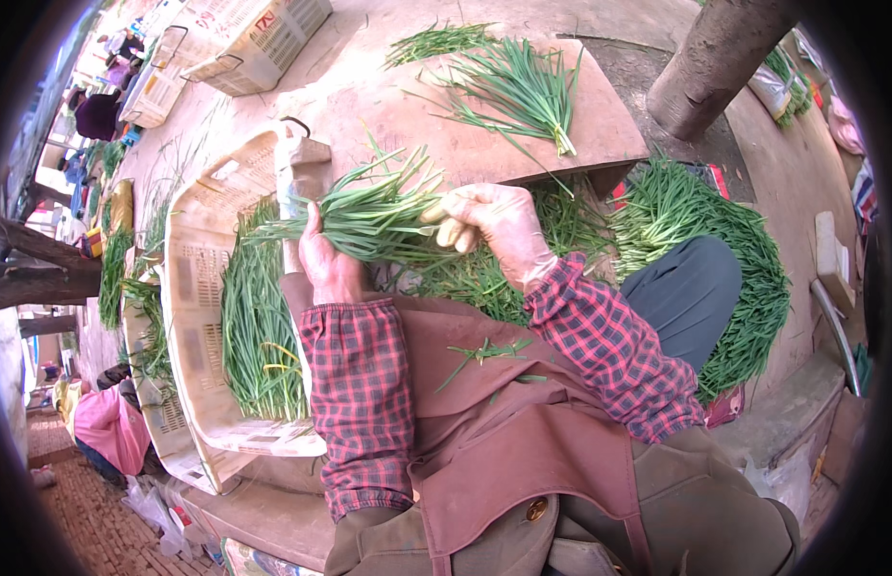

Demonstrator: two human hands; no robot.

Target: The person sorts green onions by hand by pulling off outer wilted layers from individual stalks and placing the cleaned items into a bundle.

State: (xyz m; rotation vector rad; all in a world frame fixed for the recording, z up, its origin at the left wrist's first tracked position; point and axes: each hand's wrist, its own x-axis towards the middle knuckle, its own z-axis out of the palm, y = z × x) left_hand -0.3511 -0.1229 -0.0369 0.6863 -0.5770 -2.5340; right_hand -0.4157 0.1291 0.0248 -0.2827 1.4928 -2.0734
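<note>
A bunch of garlic chives (pixel 369 206) lies across my left hand (pixel 329 264), its green leaves pointing left and its pale stalk ends pointing right. My left fingers are wrapped under and around the bunch, with the thumb up on its near side. At the pale ends, my right hand (pixel 494 226) is closed, thumb and fingertips pinched against the stalks. A thin pale bit shows by those fingertips, too small to tell apart. Loose chive pieces (pixel 484 352) rest on my brown apron (pixel 532 422).
Left of me stands a white plastic crate (pixel 198 278) with chives inside. More chives (pixel 523 91) lie on a low board (pixel 408 120) ahead. A large chive pile (pixel 744 288) surrounds my right knee. A tree trunk (pixel 715 67) rises at the far right; stacked crates (pixel 264 43) stand far left.
</note>
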